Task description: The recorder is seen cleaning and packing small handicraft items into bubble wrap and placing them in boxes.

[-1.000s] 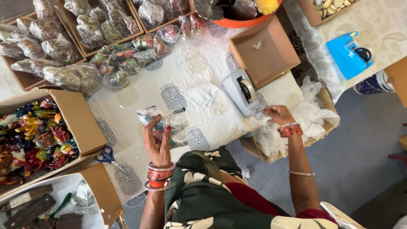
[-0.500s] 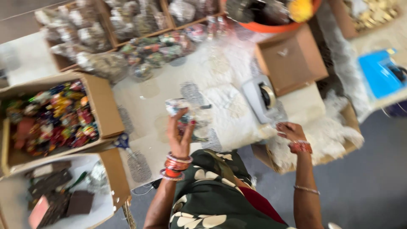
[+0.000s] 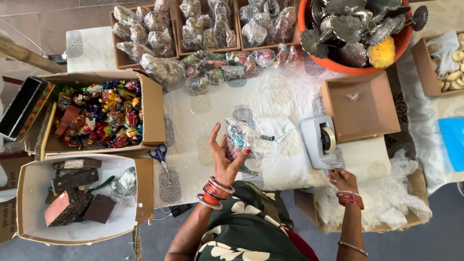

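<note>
Clear wrapped packet (image 3: 240, 140) in left hand (image 3: 223, 157), right hand (image 3: 342, 180) empty — table edge.

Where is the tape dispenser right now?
In the head view, the grey tape dispenser sits on the white cloth right of centre, just below the empty cardboard box, above the right hand.

orange tub (image 3: 309, 46), grey tape dispenser (image 3: 319, 142), multicolour packet (image 3: 238, 137)

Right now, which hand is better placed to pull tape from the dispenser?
Probably the right hand: it is free and just below the tape dispenser. The left hand holds the wrapped packet.
</note>
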